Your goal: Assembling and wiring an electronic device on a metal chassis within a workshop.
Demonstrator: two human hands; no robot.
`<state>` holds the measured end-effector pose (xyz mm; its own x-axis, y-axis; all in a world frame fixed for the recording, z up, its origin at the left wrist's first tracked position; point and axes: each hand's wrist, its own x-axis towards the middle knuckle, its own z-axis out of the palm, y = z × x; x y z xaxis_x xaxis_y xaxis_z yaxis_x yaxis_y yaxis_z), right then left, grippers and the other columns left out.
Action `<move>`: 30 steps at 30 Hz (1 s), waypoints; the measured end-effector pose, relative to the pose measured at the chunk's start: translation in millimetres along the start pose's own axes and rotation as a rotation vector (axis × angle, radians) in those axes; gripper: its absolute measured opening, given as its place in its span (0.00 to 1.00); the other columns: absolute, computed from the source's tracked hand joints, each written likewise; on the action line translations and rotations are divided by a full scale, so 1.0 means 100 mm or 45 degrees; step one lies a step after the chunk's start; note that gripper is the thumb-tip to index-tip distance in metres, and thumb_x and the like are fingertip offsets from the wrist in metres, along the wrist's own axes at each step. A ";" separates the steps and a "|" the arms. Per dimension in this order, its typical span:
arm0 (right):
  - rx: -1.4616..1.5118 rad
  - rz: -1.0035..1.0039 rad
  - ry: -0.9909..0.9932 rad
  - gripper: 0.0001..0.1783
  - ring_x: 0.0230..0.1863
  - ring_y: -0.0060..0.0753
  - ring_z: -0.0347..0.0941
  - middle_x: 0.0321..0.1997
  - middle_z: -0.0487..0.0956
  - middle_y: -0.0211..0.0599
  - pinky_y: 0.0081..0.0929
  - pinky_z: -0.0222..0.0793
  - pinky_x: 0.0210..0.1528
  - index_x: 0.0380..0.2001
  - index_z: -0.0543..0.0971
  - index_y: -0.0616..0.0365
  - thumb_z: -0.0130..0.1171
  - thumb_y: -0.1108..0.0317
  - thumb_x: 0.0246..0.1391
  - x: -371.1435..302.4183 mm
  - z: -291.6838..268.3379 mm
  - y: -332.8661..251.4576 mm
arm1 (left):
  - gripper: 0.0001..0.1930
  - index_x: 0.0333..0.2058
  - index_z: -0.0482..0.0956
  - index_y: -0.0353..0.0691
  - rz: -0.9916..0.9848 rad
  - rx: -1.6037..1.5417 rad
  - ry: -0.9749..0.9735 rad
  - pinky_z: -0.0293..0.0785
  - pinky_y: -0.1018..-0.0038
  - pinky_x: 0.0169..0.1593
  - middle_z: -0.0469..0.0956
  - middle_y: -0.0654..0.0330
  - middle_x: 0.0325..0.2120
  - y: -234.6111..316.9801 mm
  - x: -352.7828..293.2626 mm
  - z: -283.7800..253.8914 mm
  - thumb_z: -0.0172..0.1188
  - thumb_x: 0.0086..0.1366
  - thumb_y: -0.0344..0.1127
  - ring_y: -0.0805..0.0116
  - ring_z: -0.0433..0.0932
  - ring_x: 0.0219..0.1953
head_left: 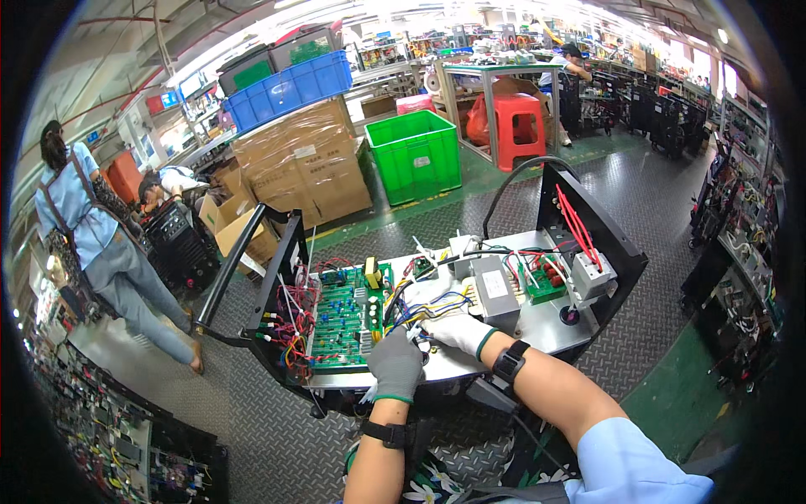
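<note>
An uncovered machine chassis with a metal base plate [537,334] stands before me, between two black end panels. My left hand [396,366], in a grey glove, is closed at the front edge beside the green circuit board [342,323]. My right hand [457,333], in a white glove, reaches in from the right with its fingers closed near the left one's fingertips. Both are at a bundle of blue, yellow and black wires [428,309]; what the fingertips pinch is hidden. A grey boxed transformer [495,291] sits just beyond my right hand.
A black handle [231,277] juts from the left panel. Behind stand a green crate [413,158], a wrapped carton [306,160] with a blue bin [290,88], and a red stool [518,126]. One person [101,227] stands left; racks of parts [739,277] line the right.
</note>
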<state>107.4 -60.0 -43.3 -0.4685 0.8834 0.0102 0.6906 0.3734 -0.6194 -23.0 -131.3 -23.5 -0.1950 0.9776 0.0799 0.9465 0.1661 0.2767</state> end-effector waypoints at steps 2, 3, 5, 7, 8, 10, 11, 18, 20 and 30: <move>0.110 0.087 -0.111 0.20 0.37 0.47 0.74 0.36 0.79 0.47 0.39 0.67 0.42 0.33 0.77 0.58 0.45 0.53 0.55 0.02 -0.05 -0.06 | 0.09 0.35 0.78 0.44 -0.028 -0.030 0.037 0.74 0.59 0.39 0.81 0.52 0.30 0.04 -0.01 -0.01 0.54 0.56 0.37 0.52 0.81 0.36; 0.141 0.066 -0.108 0.20 0.37 0.47 0.74 0.36 0.79 0.47 0.39 0.67 0.42 0.33 0.77 0.58 0.45 0.53 0.55 0.01 -0.09 -0.08 | 0.09 0.35 0.78 0.44 -0.022 -0.030 0.028 0.74 0.59 0.39 0.81 0.52 0.30 0.07 -0.01 -0.02 0.54 0.56 0.37 0.52 0.81 0.36; 0.047 -0.123 -0.070 0.19 0.32 0.46 0.73 0.32 0.79 0.46 0.38 0.66 0.37 0.29 0.77 0.56 0.48 0.51 0.53 -0.01 -0.17 -0.12 | 0.10 0.34 0.79 0.45 -0.061 0.031 0.044 0.74 0.58 0.40 0.80 0.50 0.31 0.09 0.00 -0.02 0.54 0.56 0.40 0.50 0.80 0.36; 0.128 -0.070 -0.127 0.19 0.31 0.45 0.72 0.31 0.78 0.45 0.38 0.66 0.36 0.28 0.77 0.56 0.49 0.51 0.52 -0.02 -0.19 -0.14 | 0.10 0.35 0.79 0.45 -0.018 0.029 0.041 0.74 0.58 0.40 0.80 0.50 0.32 0.06 0.02 -0.02 0.55 0.56 0.41 0.50 0.80 0.36; 0.170 -0.029 -0.163 0.19 0.30 0.45 0.72 0.31 0.78 0.45 0.37 0.66 0.35 0.27 0.77 0.55 0.49 0.51 0.52 -0.02 -0.19 -0.15 | 0.11 0.35 0.79 0.44 0.005 0.038 0.010 0.74 0.58 0.40 0.80 0.50 0.32 0.04 0.04 -0.01 0.55 0.56 0.41 0.50 0.80 0.37; 0.318 0.052 -0.230 0.16 0.30 0.44 0.72 0.29 0.78 0.45 0.38 0.66 0.34 0.26 0.77 0.56 0.50 0.54 0.51 -0.04 -0.14 -0.13 | 0.11 0.33 0.78 0.43 -0.003 0.050 0.020 0.74 0.58 0.40 0.80 0.50 0.33 -0.02 0.05 0.01 0.56 0.56 0.42 0.51 0.80 0.36; 0.242 -0.050 0.012 0.14 0.30 0.44 0.72 0.29 0.77 0.45 0.39 0.66 0.34 0.26 0.76 0.56 0.50 0.57 0.52 -0.04 -0.07 -0.15 | 0.13 0.34 0.79 0.41 0.073 -0.045 0.006 0.74 0.57 0.40 0.80 0.50 0.33 -0.08 0.06 0.01 0.56 0.56 0.44 0.50 0.79 0.36; -0.293 -0.043 0.637 0.13 0.31 0.46 0.75 0.31 0.79 0.46 0.40 0.68 0.36 0.30 0.78 0.58 0.48 0.62 0.54 -0.05 0.17 -0.25 | 0.09 0.36 0.80 0.33 0.084 -1.200 0.050 0.70 0.79 0.27 0.80 0.62 0.26 -0.19 0.04 0.02 0.56 0.57 0.28 0.78 0.74 0.24; -0.483 -0.172 0.762 0.14 0.31 0.47 0.75 0.29 0.79 0.44 0.41 0.69 0.36 0.28 0.79 0.58 0.49 0.60 0.54 -0.12 0.15 -0.27 | 0.10 0.37 0.80 0.32 0.123 -1.874 -0.197 0.69 0.78 0.24 0.81 0.63 0.28 -0.20 0.00 -0.02 0.54 0.59 0.28 0.78 0.74 0.22; 1.779 0.233 0.135 0.07 0.24 0.21 0.73 0.28 0.77 0.32 0.18 0.69 0.22 0.39 0.74 0.59 0.56 0.71 0.56 -0.36 0.08 -0.15 | 0.08 0.31 0.80 0.34 0.134 -1.452 -0.050 0.70 0.79 0.29 0.79 0.63 0.23 -0.22 0.02 0.03 0.59 0.59 0.33 0.77 0.74 0.24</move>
<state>109.7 -100.0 -41.0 -0.3465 0.9283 -0.1347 -0.4000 -0.2761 -0.8739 -43.9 -132.5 -32.0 -0.1014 0.9863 0.1300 0.1692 -0.1117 0.9792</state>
